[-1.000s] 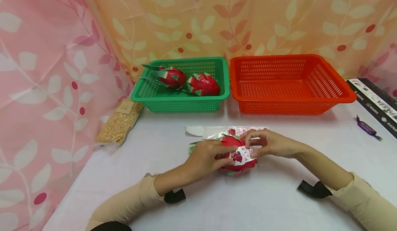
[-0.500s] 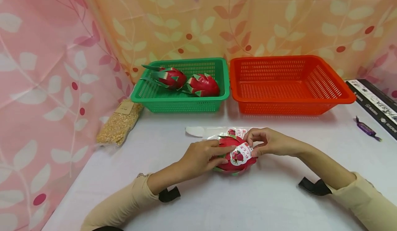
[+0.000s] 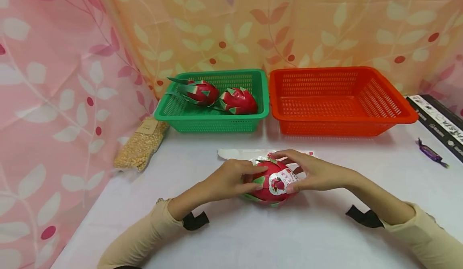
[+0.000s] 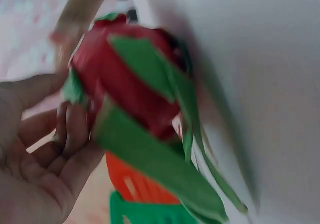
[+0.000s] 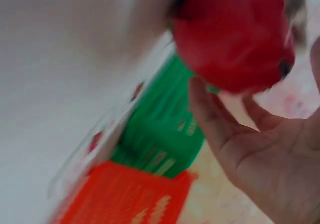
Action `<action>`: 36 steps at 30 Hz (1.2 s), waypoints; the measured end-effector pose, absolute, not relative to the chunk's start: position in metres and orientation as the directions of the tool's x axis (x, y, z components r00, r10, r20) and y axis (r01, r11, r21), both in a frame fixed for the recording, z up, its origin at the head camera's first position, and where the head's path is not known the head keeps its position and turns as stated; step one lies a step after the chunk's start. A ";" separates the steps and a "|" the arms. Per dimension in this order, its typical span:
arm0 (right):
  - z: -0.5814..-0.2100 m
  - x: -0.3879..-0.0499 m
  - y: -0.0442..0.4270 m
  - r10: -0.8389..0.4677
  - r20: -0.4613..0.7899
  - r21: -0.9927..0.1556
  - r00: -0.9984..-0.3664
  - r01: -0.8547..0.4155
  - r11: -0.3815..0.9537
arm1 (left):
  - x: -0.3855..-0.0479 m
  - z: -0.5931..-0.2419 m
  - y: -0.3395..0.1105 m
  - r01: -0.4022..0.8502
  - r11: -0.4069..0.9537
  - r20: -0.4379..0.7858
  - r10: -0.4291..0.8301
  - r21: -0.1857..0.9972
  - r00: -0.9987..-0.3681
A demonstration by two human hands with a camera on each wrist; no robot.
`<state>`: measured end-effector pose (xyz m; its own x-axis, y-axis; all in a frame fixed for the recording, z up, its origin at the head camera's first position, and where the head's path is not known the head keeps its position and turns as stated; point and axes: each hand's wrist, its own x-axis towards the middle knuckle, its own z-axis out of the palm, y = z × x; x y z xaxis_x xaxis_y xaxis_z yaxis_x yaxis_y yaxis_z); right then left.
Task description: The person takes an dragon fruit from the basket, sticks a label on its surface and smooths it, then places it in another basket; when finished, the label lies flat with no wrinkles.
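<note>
Facing head view, pitaya (image 3: 265, 190) shows label (image 3: 283, 180); left-wrist view, apparently leaves (image 4: 155, 158).

On the white counter (image 3: 289, 239), a green basket (image 3: 213, 125) stands just beside a red basket (image 3: 332, 129) before a yellow leaf-patterned curtain (image 3: 318, 18). A bag of yellow grain (image 3: 139, 150) lies left, by a pink curtain (image 3: 43, 100); right lie a purple wrapped candy (image 3: 431, 153) and a black-and-white box (image 3: 435, 114).
</note>
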<state>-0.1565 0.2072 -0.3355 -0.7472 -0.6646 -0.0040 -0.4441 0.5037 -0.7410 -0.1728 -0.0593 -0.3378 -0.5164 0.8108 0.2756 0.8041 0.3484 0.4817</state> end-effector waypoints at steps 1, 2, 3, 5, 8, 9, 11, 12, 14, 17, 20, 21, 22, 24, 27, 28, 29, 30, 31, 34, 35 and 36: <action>-0.334 -0.153 0.203 -0.661 -0.013 -0.699 -0.751 -0.465 0.543 | -0.179 -0.338 -0.063 0.751 0.336 0.255 0.795 0.569 -0.550; -0.332 -0.150 0.199 -0.651 -0.022 -0.654 -0.759 -0.481 0.584 | -0.186 -0.338 -0.066 0.678 0.339 0.227 0.765 0.653 -0.602; -0.330 -0.148 0.196 -0.641 -0.028 -0.609 -0.767 -0.495 0.619 | -0.194 -0.339 -0.071 0.579 0.335 0.191 0.723 0.743 -0.664; -0.329 -0.145 0.189 -0.613 -0.036 -0.537 -0.789 -0.502 0.678 | -0.211 -0.341 -0.082 0.356 0.297 0.116 0.601 0.886 -0.791; -0.329 -0.142 0.182 -0.588 -0.047 -0.510 -0.807 -0.487 0.709 | -0.237 -0.346 -0.101 0.023 0.105 -0.020 0.388 0.994 -0.922; -0.330 -0.142 0.180 -0.583 -0.048 -0.504 -0.811 -0.484 0.715 | -0.244 -0.348 -0.106 -0.059 0.008 -0.059 0.333 0.998 -0.941; -0.331 -0.141 0.176 -0.571 -0.049 -0.498 -0.819 -0.476 0.725 | -0.255 -0.351 -0.117 -0.156 -0.157 -0.112 0.261 0.975 -0.959; -0.331 -0.141 0.174 -0.567 -0.046 -0.491 -0.822 -0.476 0.730 | -0.260 -0.352 -0.122 -0.185 -0.230 -0.130 0.238 0.955 -0.963; -0.333 -0.141 0.171 -0.561 -0.034 -0.473 -0.827 -0.481 0.738 | -0.268 -0.353 -0.130 -0.211 -0.336 -0.148 0.205 0.918 -0.968; -0.333 -0.142 0.166 -0.550 -0.010 -0.444 -0.835 -0.489 0.750 | -0.277 -0.351 -0.138 -0.199 -0.403 -0.138 0.175 0.893 -0.975; -0.333 -0.143 0.164 -0.535 0.009 -0.425 -0.845 -0.488 0.763 | -0.283 -0.348 -0.141 -0.189 -0.424 -0.129 0.165 0.886 -0.978; -0.333 -0.143 0.163 -0.531 0.011 -0.422 -0.847 -0.485 0.766 | -0.284 -0.346 -0.141 -0.188 -0.429 -0.129 0.163 0.884 -0.978; -0.333 -0.143 0.163 -0.529 0.013 -0.423 -0.849 -0.484 0.766 | -0.285 -0.346 -0.142 -0.189 -0.431 -0.131 0.160 0.882 -0.978; -0.334 -0.144 0.162 -0.529 0.018 -0.424 -0.848 -0.486 0.764 | -0.285 -0.345 -0.142 -0.186 -0.435 -0.128 0.159 0.881 -0.979; -0.335 -0.145 0.161 -0.536 0.024 -0.424 -0.844 -0.495 0.759 | -0.286 -0.346 -0.143 -0.168 -0.432 -0.112 0.153 0.886 -0.982; -0.335 -0.145 0.161 -0.539 0.026 -0.425 -0.842 -0.497 0.757 | -0.286 -0.345 -0.143 -0.163 -0.434 -0.106 0.152 0.886 -0.983; -0.335 -0.146 0.161 -0.539 0.024 -0.427 -0.842 -0.496 0.756 | -0.286 -0.345 -0.142 -0.156 -0.435 -0.100 0.149 0.887 -0.984; -0.335 -0.146 0.161 -0.539 0.024 -0.429 -0.842 -0.495 0.755 | -0.286 -0.345 -0.142 -0.151 -0.435 -0.095 0.147 0.887 -0.985; -0.336 -0.146 0.160 -0.537 0.024 -0.433 -0.843 -0.492 0.755 | -0.286 -0.345 -0.142 -0.149 -0.438 -0.094 0.144 0.886 -0.985; -0.337 -0.145 0.161 -0.531 0.036 -0.448 -0.847 -0.489 0.749 | -0.286 -0.346 -0.141 -0.152 -0.445 -0.099 0.140 0.883 -0.985; -0.338 -0.145 0.161 -0.526 0.040 -0.455 -0.849 -0.484 0.747 | -0.286 -0.347 -0.141 -0.152 -0.444 -0.100 0.138 0.883 -0.985; -0.338 -0.146 0.161 -0.523 0.048 -0.460 -0.851 -0.483 0.745 | -0.286 -0.348 -0.141 -0.153 -0.448 -0.101 0.137 0.881 -0.985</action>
<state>-0.1455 0.1607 -0.3376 -0.8511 -0.5228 0.0479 -0.4833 0.7446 -0.4604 -0.2858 -0.1408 -0.3475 -0.9854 0.1369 -0.1013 -0.1528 -0.4480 0.8809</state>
